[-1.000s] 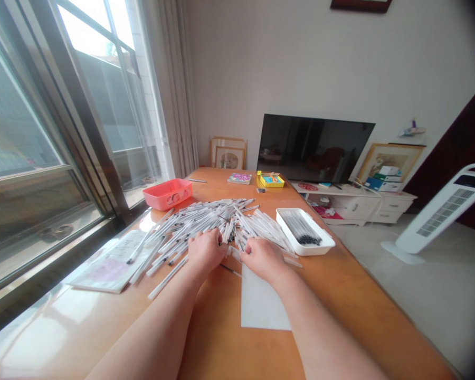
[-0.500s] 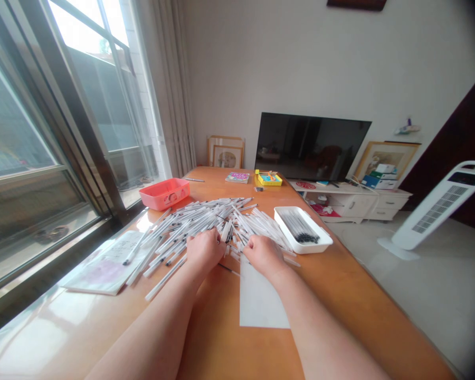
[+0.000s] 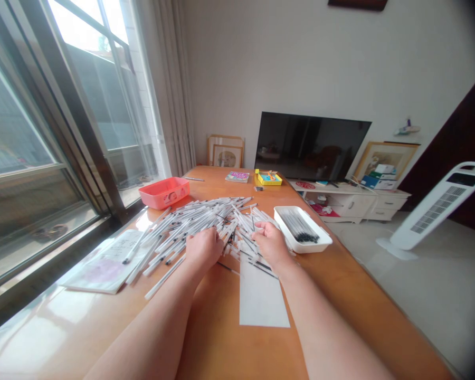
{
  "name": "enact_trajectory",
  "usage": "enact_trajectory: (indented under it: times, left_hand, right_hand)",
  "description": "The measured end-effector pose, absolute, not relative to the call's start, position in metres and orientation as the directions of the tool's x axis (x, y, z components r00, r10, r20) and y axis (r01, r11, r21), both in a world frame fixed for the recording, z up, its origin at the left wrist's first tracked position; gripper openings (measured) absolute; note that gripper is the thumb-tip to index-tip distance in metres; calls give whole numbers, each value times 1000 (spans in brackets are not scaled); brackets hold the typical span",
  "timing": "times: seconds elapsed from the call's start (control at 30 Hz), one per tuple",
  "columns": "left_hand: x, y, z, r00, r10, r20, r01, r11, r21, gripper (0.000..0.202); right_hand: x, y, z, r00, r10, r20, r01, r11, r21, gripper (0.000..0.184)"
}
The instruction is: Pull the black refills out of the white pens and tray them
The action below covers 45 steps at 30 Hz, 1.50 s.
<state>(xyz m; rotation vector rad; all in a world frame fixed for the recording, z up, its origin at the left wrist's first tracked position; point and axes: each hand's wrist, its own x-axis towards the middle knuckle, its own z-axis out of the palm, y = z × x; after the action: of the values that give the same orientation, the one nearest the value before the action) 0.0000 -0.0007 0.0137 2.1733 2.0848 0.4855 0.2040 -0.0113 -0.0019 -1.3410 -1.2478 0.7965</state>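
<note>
A heap of white pens, many with black tips, spreads over the table in front of me. My left hand is closed at the near edge of this heap; its fingertips are hidden, and white and black pen pieces show just beyond them. My right hand, at the heap's right side, pinches a thin dark pen refill that stands nearly upright. Under and beside that hand, several dark refills lie across a white sheet of paper.
A white tray of black-tipped refills stands right of the heap. The red basket sits back left, a notebook near left. Farther back lie a booklet and a yellow box. A tower fan stands beyond the table.
My right hand has lifted slightly and moved right, its fingers now extended in a pinch. More dark refills show on the paper. My left hand stays nearly in place.
</note>
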Motion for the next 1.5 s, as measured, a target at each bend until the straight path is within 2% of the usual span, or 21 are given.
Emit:
enact_trajectory:
  times: [0.07, 0.17, 0.27, 0.37, 0.53, 0.77, 1.23, 1.5]
  left_hand:
    - [-2, 0, 15, 16, 985, 172, 943, -72, 324, 15]
    - [-3, 1, 16, 74, 979, 189, 897, -148, 416, 17]
    - [-1, 0, 16, 195, 954, 226, 823, -285, 491, 20]
    - [4, -3, 16, 301, 910, 287, 756, -410, 510, 20]
    - [10, -9, 19, 349, 882, 318, 734, -468, 493, 16]
    - [10, -13, 21, 378, 867, 324, 710, -497, 499, 15]
    - [11, -13, 20, 407, 848, 339, 646, -530, 550, 13]
    - [11, -11, 17, 399, 850, 344, 629, -527, 572, 14]
  right_hand:
    - [207, -12, 3, 224, 967, 118, 57, 108, -992, 39]
    - [211, -13, 11, 258, 965, 43, -138, 81, -987, 31]
    - [217, -15, 20, 337, 941, 32, -246, 121, -962, 25]
    - [223, -18, 27, 400, 915, 51, -300, 183, -936, 27]
    - [226, -22, 34, 440, 890, 121, -269, 259, -928, 28]
    - [217, -23, 32, 398, 898, 185, -161, 267, -950, 27]
    - [216, -25, 27, 310, 931, 191, -87, 228, -970, 27]
    - [216, -21, 24, 319, 931, 180, -56, 208, -977, 39]
